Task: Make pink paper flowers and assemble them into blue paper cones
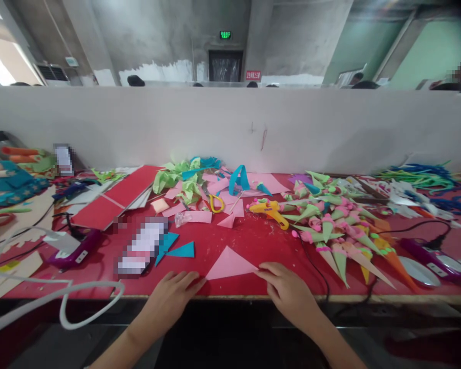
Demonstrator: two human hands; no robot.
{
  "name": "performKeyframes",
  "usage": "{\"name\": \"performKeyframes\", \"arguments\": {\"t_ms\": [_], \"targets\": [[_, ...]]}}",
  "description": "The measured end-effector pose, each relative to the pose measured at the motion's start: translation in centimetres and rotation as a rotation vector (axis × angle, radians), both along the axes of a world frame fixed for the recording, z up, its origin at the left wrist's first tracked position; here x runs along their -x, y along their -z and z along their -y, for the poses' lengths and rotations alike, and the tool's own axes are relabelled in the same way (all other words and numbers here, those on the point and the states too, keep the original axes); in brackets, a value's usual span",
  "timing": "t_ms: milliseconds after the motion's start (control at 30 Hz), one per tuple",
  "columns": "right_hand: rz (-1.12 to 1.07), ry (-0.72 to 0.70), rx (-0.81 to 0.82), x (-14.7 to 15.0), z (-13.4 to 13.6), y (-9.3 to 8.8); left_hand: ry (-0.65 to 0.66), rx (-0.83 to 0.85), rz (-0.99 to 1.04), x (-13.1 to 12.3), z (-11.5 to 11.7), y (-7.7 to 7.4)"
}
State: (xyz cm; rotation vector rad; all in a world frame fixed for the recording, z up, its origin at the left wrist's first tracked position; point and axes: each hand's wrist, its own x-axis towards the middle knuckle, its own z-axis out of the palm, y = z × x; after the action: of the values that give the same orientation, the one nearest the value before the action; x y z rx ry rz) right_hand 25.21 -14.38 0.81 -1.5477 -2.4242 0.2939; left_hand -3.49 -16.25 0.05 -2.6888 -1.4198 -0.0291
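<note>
A pink triangle of paper (pixel 230 266) lies near the front edge of the red table, its peak pointing away from me. At its left corner, my left hand (pixel 176 289) has its fingers closed on the paper. The opposite corner is pinched between the thumb and fingers of my right hand (pixel 286 284). Two blue paper triangles (pixel 182 250) rest to the left, next to a blurred-out phone (pixel 144 246). Beyond the pink sheet sits a small folded pink piece (pixel 226 221).
A yellow glue gun (pixel 271 211) lies behind, its cord running toward the front edge. Several paper cones (pixel 330 228) pile up at right. Yellow-handled scissors (pixel 216 204) sit among scraps. Purple power strips (pixel 75 251) flank both sides; a white cable (pixel 88 289) loops at left.
</note>
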Motion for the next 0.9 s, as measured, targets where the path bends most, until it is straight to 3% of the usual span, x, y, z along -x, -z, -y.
{"name": "performKeyframes", "arguments": {"t_ms": [333, 433, 533, 633, 700, 800, 900], "targets": [[-0.033, 0.074, -0.022, 0.6, 0.0, 0.0, -0.034, 0.054, 0.017, -0.4, 0.3, -0.1], [-0.054, 0.1, -0.038, 0.6, 0.1, 0.6, -0.008, 0.043, 0.064, -0.1, 0.0, -0.9], [-0.076, 0.138, -0.065, 0.8, 0.3, 1.2, -0.013, -0.072, 0.168, 1.9, -1.7, -2.1], [-0.12, 0.16, -0.081, 1.0, 0.3, 1.7, -0.357, -0.341, 0.257, 5.5, -4.5, -2.2], [-0.145, 0.167, -0.09, 1.1, 0.4, 2.0, -0.505, -0.327, 0.222, 7.9, -6.2, -1.4], [-0.169, 0.168, -0.106, 1.0, 0.6, 2.2, -0.549, -0.279, 0.186, 10.1, -7.5, 0.0], [-0.184, 0.171, -0.087, 1.1, 0.5, 1.8, -0.564, -0.381, 0.244, 9.2, -7.4, -0.2]]}}
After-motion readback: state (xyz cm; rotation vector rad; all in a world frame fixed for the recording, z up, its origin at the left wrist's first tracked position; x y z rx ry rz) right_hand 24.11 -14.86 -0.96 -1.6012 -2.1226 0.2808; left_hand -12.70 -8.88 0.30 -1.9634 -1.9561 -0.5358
